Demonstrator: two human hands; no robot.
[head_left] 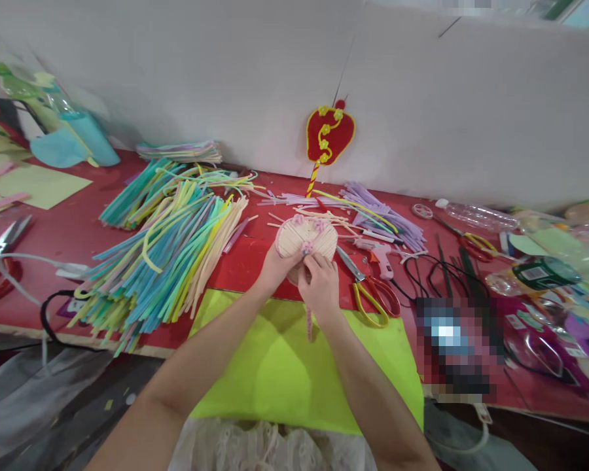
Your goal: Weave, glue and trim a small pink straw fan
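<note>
A pale pink fan (290, 237) wound from pipe cleaners, with small pink flowers near its top and middle, is held up in front of me. Its thin pink handle (309, 324) hangs below. My left hand (277, 267) grips the fan's left lower edge, thumb on its face. Against the middle flower (307, 247), my right hand (320, 281) has its fingers pinched together; what lies between the fingertips is hidden. Just right of my right hand lie scissors (373, 297) with red and yellow handles. Under my forearms a yellow-green cloth (275, 373) covers the table's front.
Multicoloured pipe cleaners (161, 255) are heaped at left, purple ones (383, 216) behind the fan. A red fan (330, 134) stands against the wall. At right are a pink glue gun (380, 255), black cables (436, 271), plastic bottles (535, 275) and a blurred-out patch. More scissors (7, 245) lie far left.
</note>
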